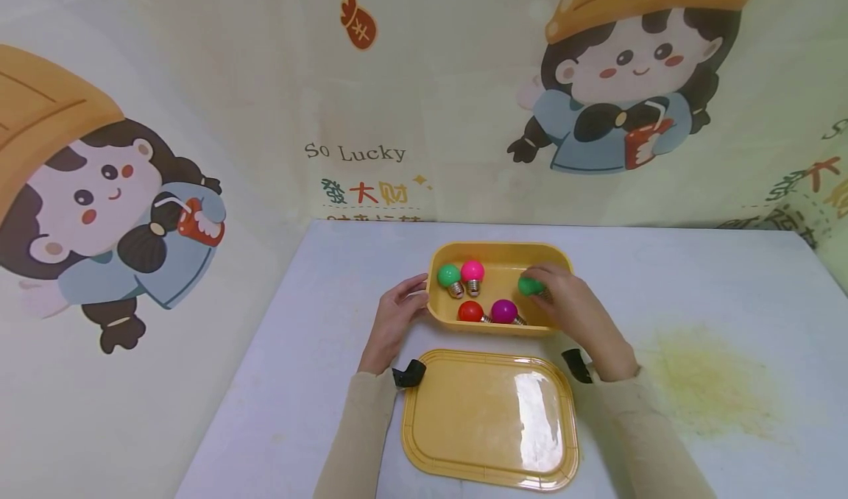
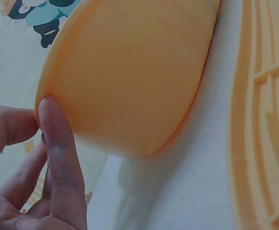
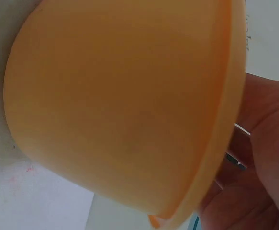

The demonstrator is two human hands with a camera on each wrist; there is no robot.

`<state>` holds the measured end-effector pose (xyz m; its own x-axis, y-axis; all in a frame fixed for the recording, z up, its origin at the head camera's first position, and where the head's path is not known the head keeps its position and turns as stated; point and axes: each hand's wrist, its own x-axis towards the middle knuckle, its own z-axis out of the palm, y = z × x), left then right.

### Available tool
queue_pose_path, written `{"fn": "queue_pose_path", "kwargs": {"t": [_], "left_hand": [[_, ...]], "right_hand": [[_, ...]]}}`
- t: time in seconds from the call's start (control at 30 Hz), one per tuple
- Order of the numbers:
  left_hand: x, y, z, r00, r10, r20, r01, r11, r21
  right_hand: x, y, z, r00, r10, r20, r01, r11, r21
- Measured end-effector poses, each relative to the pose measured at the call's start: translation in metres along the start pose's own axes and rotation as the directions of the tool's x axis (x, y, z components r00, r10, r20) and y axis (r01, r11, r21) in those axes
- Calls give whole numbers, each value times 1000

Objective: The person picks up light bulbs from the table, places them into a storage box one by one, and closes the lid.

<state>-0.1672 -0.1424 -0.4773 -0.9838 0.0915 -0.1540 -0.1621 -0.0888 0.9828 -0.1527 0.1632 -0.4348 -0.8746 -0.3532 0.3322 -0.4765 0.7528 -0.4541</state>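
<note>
A yellow plastic box [image 1: 497, 250] with rounded corners holds several toy light bulbs with metal screw bases. At its left end my left hand [image 1: 400, 311] pinches the rim between thumb and a finger, as the left wrist view shows near the box wall [image 2: 134, 72]. My right hand [image 1: 570, 300] reaches over the right end and grips a green bulb [image 1: 529, 285] inside. Another green bulb [image 1: 449, 275] and a pink bulb [image 1: 472, 271] lie at the back left. Along the front lie a red bulb [image 1: 470, 311] and a purple bulb [image 1: 503, 311]. In the right wrist view the box wall hides my right fingertips.
In front of the box a yellow lid [image 1: 486, 418] lies flat on the white table [image 1: 278, 381], between my forearms. A yellowish stain [image 1: 715, 381] marks the tabletop at the right. Behind the table hangs a printed cloth [image 1: 450, 101] with cartoon figures.
</note>
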Motion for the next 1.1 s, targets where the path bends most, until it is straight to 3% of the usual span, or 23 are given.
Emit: {"fn": "queue_pose_path", "kwargs": {"t": [0.7,1.1], "left_hand": [[-1,0,0,1000,18,12,-18,1000,0],[-1,3,0,1000,-4,-4,4,1000,23]], "right_hand": [[5,2,13,991,42,124,-40,999,-17],[6,5,15,993,18,116,-17,1000,-17]]}}
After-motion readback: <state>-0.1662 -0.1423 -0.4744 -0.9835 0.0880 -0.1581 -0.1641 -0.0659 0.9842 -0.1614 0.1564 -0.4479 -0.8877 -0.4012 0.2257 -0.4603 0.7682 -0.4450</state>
